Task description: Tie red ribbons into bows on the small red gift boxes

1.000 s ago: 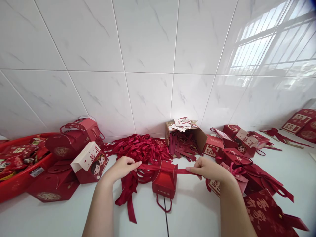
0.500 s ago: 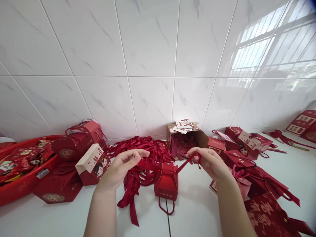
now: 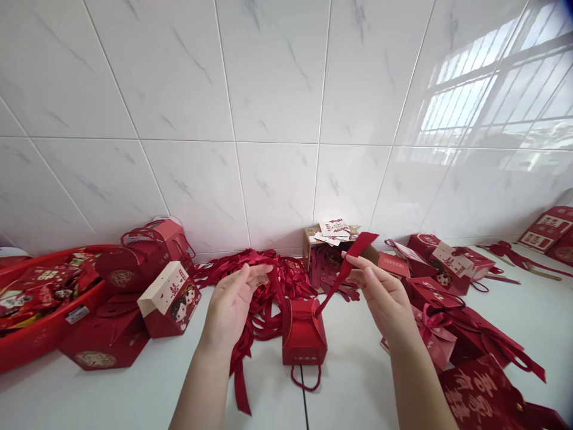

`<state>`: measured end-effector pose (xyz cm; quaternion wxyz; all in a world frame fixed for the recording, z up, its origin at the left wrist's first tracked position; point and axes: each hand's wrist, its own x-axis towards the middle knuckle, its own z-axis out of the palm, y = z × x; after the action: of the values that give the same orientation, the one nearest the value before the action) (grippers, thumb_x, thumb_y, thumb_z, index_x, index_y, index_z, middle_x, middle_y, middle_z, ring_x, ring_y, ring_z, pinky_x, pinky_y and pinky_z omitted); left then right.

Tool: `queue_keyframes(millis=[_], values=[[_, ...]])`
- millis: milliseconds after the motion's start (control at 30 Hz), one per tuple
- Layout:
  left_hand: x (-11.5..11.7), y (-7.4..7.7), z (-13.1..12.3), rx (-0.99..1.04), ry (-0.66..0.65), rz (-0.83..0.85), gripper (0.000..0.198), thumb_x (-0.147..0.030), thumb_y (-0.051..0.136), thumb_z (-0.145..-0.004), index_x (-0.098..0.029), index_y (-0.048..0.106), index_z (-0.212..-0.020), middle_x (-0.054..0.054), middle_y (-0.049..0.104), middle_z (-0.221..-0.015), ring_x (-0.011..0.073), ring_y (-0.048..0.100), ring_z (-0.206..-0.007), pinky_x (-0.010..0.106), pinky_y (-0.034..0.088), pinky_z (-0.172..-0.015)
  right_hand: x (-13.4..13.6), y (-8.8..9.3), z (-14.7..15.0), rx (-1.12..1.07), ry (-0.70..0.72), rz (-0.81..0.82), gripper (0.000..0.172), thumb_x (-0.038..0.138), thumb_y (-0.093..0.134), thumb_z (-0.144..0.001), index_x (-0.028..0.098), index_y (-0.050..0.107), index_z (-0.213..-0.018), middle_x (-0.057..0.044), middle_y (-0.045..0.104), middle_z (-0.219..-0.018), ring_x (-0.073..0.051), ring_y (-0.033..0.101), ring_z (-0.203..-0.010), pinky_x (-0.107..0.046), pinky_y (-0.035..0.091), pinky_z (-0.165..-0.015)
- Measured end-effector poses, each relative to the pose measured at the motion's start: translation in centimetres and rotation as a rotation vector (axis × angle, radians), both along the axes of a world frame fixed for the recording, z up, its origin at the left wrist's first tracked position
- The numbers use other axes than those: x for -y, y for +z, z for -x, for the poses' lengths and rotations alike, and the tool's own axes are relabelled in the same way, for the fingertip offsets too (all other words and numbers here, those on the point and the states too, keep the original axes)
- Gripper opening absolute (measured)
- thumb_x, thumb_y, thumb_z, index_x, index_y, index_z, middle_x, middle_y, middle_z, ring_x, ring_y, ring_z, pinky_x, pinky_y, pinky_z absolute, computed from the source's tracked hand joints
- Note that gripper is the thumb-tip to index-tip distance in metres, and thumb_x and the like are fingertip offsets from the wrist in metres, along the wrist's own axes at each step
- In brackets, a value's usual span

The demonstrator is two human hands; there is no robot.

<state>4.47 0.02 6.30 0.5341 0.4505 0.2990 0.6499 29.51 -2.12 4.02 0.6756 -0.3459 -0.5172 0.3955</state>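
A small red gift box (image 3: pixel 305 340) stands upright on the white surface in front of me, its cord handle (image 3: pixel 308 385) lying at the near side. A red ribbon (image 3: pixel 333 286) passes through its top. On the right, my right hand (image 3: pixel 382 292) pinches that ribbon, whose free end sticks up above the fingers. My left hand (image 3: pixel 230 301) is closed at the ribbon's other side, left of the box, with thumb and fingertips together on it. Behind and beneath the left hand lies a tangled heap of red ribbons (image 3: pixel 255 260).
A red basin (image 3: pixel 27 352) of wrapped sweets stands at left beside several gift boxes (image 3: pixel 114 343). Against the tiled wall sits an open cardboard box (image 3: pixel 308 248) with ribbons inside and cards (image 3: pixel 333 230) on top. More red boxes (image 3: pixel 486 337) crowd the right side.
The ribbon's right end has been drawn up and now stands above my right hand. My left hand has shifted right and its fingers have closed onto the ribbon.
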Motion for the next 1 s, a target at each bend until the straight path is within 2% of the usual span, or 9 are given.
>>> queue_keyframes(millis=[133, 267, 333, 467, 567, 633, 700, 800, 1000], values=[[1.0, 0.4, 0.0, -0.168, 0.082, 0.009, 0.023, -0.028, 0.083, -0.063, -0.020, 0.077, -0.084, 0.002, 0.075, -0.080, 0.0161, 0.066, -0.079, 0.023, 0.052, -0.074, 0.2, 0.0, 0.4, 0.074, -0.253, -0.036, 0.018, 0.034, 0.071, -0.079, 0.027, 0.076, -0.095, -0.005, 0.073, -0.104, -0.023, 0.066, -0.095, -0.034, 0.056, -0.078], [2.0, 1.2, 0.0, -0.168, 0.024, 0.032, 0.060, -0.021, 0.082, -0.066, -0.030, 0.062, -0.122, -0.005, 0.073, -0.076, 0.0089, 0.065, -0.072, 0.016, 0.051, -0.072, 0.6, 0.2, 0.6, 0.007, -0.281, -0.037, 0.015, 0.030, 0.076, -0.074, 0.026, 0.077, -0.089, -0.004, 0.075, -0.091, -0.019, 0.068, -0.082, -0.029, 0.056, -0.069], [2.2, 1.6, 0.0, -0.159, -0.030, 0.058, 0.068, -0.019, 0.082, -0.066, -0.031, 0.057, -0.128, -0.004, 0.074, -0.077, 0.0084, 0.066, -0.072, 0.016, 0.052, -0.074, 1.0, 0.5, 0.6, -0.028, -0.253, -0.026, 0.023, 0.028, 0.077, -0.074, 0.028, 0.075, -0.097, -0.002, 0.074, -0.083, -0.014, 0.067, -0.074, -0.024, 0.055, -0.065], [2.3, 1.8, 0.2, -0.125, -0.095, 0.108, 0.050, -0.019, 0.084, -0.062, -0.022, 0.070, -0.110, 0.002, 0.076, -0.083, 0.0136, 0.070, -0.077, 0.019, 0.054, -0.075, 1.9, 1.1, 0.8, -0.075, -0.170, 0.003, 0.060, 0.026, 0.077, -0.076, 0.035, 0.054, -0.131, 0.004, 0.071, -0.074, -0.011, 0.067, -0.070, -0.022, 0.054, -0.068], [2.3, 1.8, 0.2, -0.085, -0.108, 0.140, 0.055, -0.019, 0.085, -0.061, -0.023, 0.068, -0.113, 0.002, 0.077, -0.081, 0.0141, 0.071, -0.077, 0.020, 0.054, -0.075, 2.2, 1.3, 0.8, -0.097, -0.118, 0.031, 0.068, 0.026, 0.078, -0.074, 0.033, 0.049, -0.135, 0.003, 0.073, -0.076, -0.013, 0.068, -0.072, -0.026, 0.056, -0.073], [2.3, 1.7, 0.3, -0.079, -0.120, 0.150, 0.050, -0.019, 0.086, -0.059, -0.023, 0.070, -0.106, 0.002, 0.077, -0.080, 0.0149, 0.071, -0.077, 0.021, 0.054, -0.075, 2.2, 1.3, 0.6, -0.109, -0.074, 0.054, 0.057, 0.028, 0.079, -0.073, 0.029, 0.059, -0.126, 0.001, 0.074, -0.079, -0.016, 0.070, -0.075, -0.031, 0.057, -0.076], [2.3, 1.7, 0.3, -0.075, -0.134, 0.144, 0.034, -0.021, 0.087, -0.058, -0.020, 0.073, -0.089, 0.002, 0.077, -0.077, 0.0158, 0.071, -0.076, 0.022, 0.054, -0.075, 2.2, 1.3, 0.5, -0.120, -0.028, 0.069, 0.036, 0.030, 0.079, -0.072, 0.027, 0.069, -0.107, -0.001, 0.075, -0.078, -0.019, 0.071, -0.076, -0.035, 0.057, -0.078], [2.4, 1.7, 0.4, -0.067, -0.130, 0.119, 0.021, -0.024, 0.086, -0.060, -0.019, 0.071, -0.074, 0.001, 0.075, -0.071, 0.0155, 0.070, -0.074, 0.024, 0.054, -0.077, 2.3, 1.3, 0.3, -0.135, 0.014, 0.058, 0.014, 0.030, 0.079, -0.072, 0.025, 0.073, -0.084, -0.002, 0.073, -0.073, -0.020, 0.070, -0.073, -0.035, 0.057, -0.076], [2.6, 2.0, 0.4, -0.077, -0.127, 0.071, 0.021, -0.031, 0.079, -0.069, -0.020, 0.066, -0.081, 0.001, 0.071, -0.070, 0.0199, 0.069, -0.077, 0.032, 0.053, -0.076, 2.4, 1.7, 0.5, -0.188, 0.051, 0.036, 0.012, 0.033, 0.075, -0.075, 0.023, 0.072, -0.078, -0.003, 0.069, -0.070, -0.020, 0.067, -0.070, -0.036, 0.056, -0.072]])
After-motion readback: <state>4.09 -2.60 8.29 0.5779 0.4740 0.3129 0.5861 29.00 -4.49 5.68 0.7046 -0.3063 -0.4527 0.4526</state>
